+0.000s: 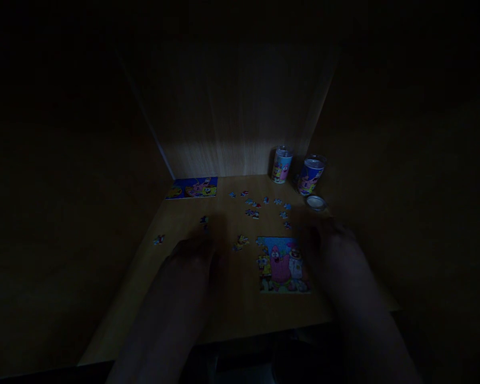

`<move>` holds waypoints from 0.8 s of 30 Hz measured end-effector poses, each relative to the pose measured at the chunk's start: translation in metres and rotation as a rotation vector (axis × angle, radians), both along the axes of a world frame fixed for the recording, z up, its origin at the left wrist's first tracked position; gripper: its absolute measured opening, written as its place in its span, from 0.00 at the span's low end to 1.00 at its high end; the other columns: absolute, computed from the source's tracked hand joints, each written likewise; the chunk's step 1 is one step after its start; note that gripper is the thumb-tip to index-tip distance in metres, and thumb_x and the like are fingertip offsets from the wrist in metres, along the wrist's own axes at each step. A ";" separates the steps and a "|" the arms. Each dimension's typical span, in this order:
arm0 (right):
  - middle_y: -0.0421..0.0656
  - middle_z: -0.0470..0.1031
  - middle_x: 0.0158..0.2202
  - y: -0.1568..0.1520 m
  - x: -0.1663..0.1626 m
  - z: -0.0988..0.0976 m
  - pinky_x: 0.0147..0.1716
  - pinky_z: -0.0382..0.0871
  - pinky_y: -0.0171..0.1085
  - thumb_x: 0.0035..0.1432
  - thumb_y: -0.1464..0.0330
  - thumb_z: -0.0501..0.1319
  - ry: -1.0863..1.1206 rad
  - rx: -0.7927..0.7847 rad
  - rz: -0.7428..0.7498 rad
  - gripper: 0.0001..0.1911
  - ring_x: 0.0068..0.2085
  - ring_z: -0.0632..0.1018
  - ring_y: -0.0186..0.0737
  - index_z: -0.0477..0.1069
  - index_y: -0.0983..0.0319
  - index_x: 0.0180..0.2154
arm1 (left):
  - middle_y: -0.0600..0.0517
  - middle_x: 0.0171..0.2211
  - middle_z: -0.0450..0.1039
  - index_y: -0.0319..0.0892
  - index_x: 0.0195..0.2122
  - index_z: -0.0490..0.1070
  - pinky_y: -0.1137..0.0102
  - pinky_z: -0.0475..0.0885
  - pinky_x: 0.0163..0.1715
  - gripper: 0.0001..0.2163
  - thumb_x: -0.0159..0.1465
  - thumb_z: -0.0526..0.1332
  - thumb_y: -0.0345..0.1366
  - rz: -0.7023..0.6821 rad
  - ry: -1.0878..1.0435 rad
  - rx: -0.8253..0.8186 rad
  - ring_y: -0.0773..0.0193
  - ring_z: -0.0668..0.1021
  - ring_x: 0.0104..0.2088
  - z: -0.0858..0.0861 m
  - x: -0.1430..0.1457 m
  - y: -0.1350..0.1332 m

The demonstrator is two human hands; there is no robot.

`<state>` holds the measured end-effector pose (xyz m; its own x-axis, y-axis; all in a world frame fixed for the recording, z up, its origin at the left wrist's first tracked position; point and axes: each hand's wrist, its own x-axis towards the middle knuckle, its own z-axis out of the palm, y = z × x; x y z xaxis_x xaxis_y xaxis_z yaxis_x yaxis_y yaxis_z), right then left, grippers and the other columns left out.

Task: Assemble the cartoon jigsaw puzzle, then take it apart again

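the wooden table (232, 309) fills the middle of the dim view, and a pale wooden back panel (232, 133) stands upright along its far edge. both forearms reach in from the near edge. the left hand (194, 253) lies low over the table left of centre, the right hand (324, 240) right of centre. both are dark and blurred, so i cannot tell whether their fingers are spread, curled or gripping anything.

between the hands, closer to the right one, lies the assembled puzzle (282, 265), a flat upright rectangle with bright cartoon figures. its right edge is just beside the right hand, perhaps touching it; the dark hides the contact. a blue picture card (192, 188) lies flat at the far left corner, against the panel.

two printed tins stand at the far right: the left tin (281, 165) next to the panel, the right tin (311, 175) a little nearer. a round lid (316, 202) lies on the table just before the right tin, beyond the right hand.

loose pieces (256, 205) are scattered beyond the puzzle. a small clump of pieces (241, 242) sits between the left hand and the puzzle, near the left fingertips. a single piece (159, 239) lies apart on the left.
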<state>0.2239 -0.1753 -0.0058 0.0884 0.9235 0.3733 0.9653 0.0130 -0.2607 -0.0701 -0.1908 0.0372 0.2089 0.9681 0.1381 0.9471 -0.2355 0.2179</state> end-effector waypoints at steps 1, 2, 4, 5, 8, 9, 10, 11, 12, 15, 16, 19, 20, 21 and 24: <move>0.59 0.84 0.46 0.000 0.001 0.001 0.50 0.77 0.56 0.75 0.65 0.58 -0.007 -0.003 -0.044 0.13 0.47 0.83 0.62 0.80 0.64 0.44 | 0.38 0.55 0.84 0.42 0.50 0.83 0.45 0.82 0.54 0.12 0.77 0.59 0.30 -0.015 -0.008 0.010 0.41 0.85 0.54 0.001 0.002 0.000; 0.59 0.83 0.45 0.000 0.001 0.001 0.48 0.77 0.55 0.75 0.65 0.59 -0.014 -0.003 -0.075 0.13 0.45 0.82 0.62 0.80 0.64 0.44 | 0.41 0.52 0.85 0.43 0.48 0.83 0.46 0.82 0.53 0.11 0.77 0.59 0.29 -0.039 -0.027 0.030 0.43 0.86 0.51 0.002 0.005 0.001; 0.58 0.83 0.47 0.001 0.003 -0.001 0.48 0.76 0.54 0.75 0.64 0.60 -0.026 0.000 -0.084 0.12 0.46 0.82 0.61 0.80 0.63 0.44 | 0.44 0.49 0.85 0.44 0.47 0.83 0.50 0.82 0.53 0.11 0.76 0.60 0.27 -0.126 -0.094 0.077 0.47 0.85 0.50 0.003 0.014 0.002; 0.58 0.83 0.48 0.001 0.004 -0.002 0.48 0.75 0.54 0.75 0.64 0.60 -0.031 0.000 -0.072 0.12 0.46 0.82 0.60 0.80 0.62 0.44 | 0.44 0.50 0.85 0.44 0.48 0.83 0.51 0.82 0.54 0.11 0.75 0.61 0.25 -0.178 -0.129 0.100 0.48 0.85 0.51 0.002 0.019 0.003; 0.58 0.83 0.51 0.001 0.006 -0.005 0.49 0.74 0.53 0.76 0.64 0.60 -0.035 -0.010 -0.046 0.12 0.47 0.81 0.60 0.81 0.61 0.43 | 0.44 0.53 0.85 0.43 0.51 0.83 0.51 0.81 0.58 0.12 0.74 0.61 0.23 -0.303 -0.190 0.092 0.49 0.84 0.54 -0.003 0.032 0.005; 0.57 0.83 0.50 0.001 0.006 -0.006 0.49 0.74 0.53 0.76 0.64 0.60 -0.035 -0.014 -0.052 0.12 0.47 0.81 0.60 0.81 0.61 0.43 | 0.45 0.53 0.84 0.43 0.52 0.83 0.50 0.81 0.59 0.12 0.75 0.62 0.24 -0.328 -0.211 0.079 0.50 0.84 0.54 -0.005 0.036 0.006; 0.58 0.83 0.50 0.001 0.006 -0.006 0.48 0.73 0.53 0.76 0.64 0.60 -0.036 -0.015 -0.058 0.13 0.47 0.81 0.60 0.81 0.62 0.43 | 0.46 0.53 0.84 0.43 0.52 0.83 0.50 0.80 0.60 0.11 0.75 0.62 0.25 -0.344 -0.230 0.062 0.50 0.83 0.54 -0.007 0.038 0.006; 0.58 0.83 0.50 0.000 0.006 -0.005 0.48 0.73 0.53 0.77 0.64 0.60 -0.035 -0.015 -0.061 0.13 0.47 0.81 0.60 0.81 0.62 0.44 | 0.46 0.54 0.84 0.43 0.53 0.82 0.49 0.80 0.60 0.11 0.76 0.62 0.27 -0.354 -0.248 0.046 0.50 0.83 0.55 -0.009 0.039 0.006; 0.58 0.83 0.50 0.000 0.005 -0.004 0.49 0.73 0.53 0.77 0.64 0.59 -0.030 -0.014 -0.059 0.14 0.47 0.81 0.60 0.81 0.62 0.45 | 0.47 0.54 0.84 0.43 0.53 0.82 0.49 0.80 0.61 0.11 0.76 0.62 0.27 -0.359 -0.262 0.035 0.50 0.83 0.55 -0.010 0.040 0.006; 0.58 0.83 0.49 -0.002 0.006 -0.001 0.51 0.74 0.55 0.77 0.64 0.58 0.003 -0.023 -0.019 0.14 0.48 0.81 0.60 0.81 0.63 0.46 | 0.47 0.56 0.84 0.44 0.54 0.82 0.48 0.78 0.63 0.13 0.74 0.62 0.24 -0.380 -0.269 0.017 0.49 0.82 0.57 -0.011 0.037 0.007; 0.57 0.83 0.49 -0.003 0.008 0.000 0.52 0.74 0.55 0.76 0.65 0.59 0.019 -0.035 0.006 0.13 0.49 0.81 0.60 0.81 0.62 0.46 | 0.48 0.58 0.83 0.44 0.55 0.82 0.48 0.78 0.64 0.17 0.72 0.62 0.21 -0.394 -0.261 0.016 0.49 0.82 0.59 -0.011 0.035 0.007; 0.54 0.84 0.49 -0.004 0.013 0.002 0.51 0.74 0.53 0.74 0.67 0.61 0.090 -0.079 0.066 0.11 0.49 0.82 0.58 0.83 0.60 0.46 | 0.48 0.60 0.83 0.45 0.58 0.82 0.48 0.76 0.66 0.29 0.63 0.59 0.12 -0.409 -0.222 0.009 0.49 0.80 0.62 -0.010 0.032 0.009; 0.53 0.84 0.49 -0.005 0.015 0.003 0.51 0.74 0.52 0.74 0.68 0.61 0.109 -0.089 0.074 0.10 0.49 0.82 0.57 0.83 0.60 0.46 | 0.48 0.60 0.83 0.45 0.57 0.82 0.48 0.77 0.66 0.31 0.60 0.57 0.10 -0.395 -0.212 0.010 0.49 0.81 0.62 -0.010 0.031 0.010; 0.53 0.84 0.48 -0.005 0.016 0.003 0.50 0.74 0.51 0.74 0.68 0.61 0.120 -0.094 0.074 0.10 0.48 0.82 0.56 0.83 0.60 0.45 | 0.48 0.59 0.83 0.44 0.57 0.83 0.49 0.77 0.65 0.32 0.59 0.56 0.09 -0.376 -0.206 0.014 0.49 0.81 0.61 -0.010 0.030 0.011; 0.53 0.84 0.47 -0.006 0.019 0.003 0.49 0.73 0.50 0.73 0.67 0.62 0.114 -0.090 0.075 0.09 0.48 0.82 0.56 0.82 0.60 0.42 | 0.46 0.58 0.84 0.42 0.55 0.83 0.49 0.78 0.63 0.33 0.55 0.55 0.09 -0.326 -0.200 0.039 0.48 0.82 0.59 -0.008 0.028 0.013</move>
<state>0.2430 -0.1816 -0.0025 0.0553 0.9582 0.2807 0.9265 0.0556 -0.3723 -0.0419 -0.1780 0.0290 0.4698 0.8487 0.2429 0.7610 -0.5288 0.3759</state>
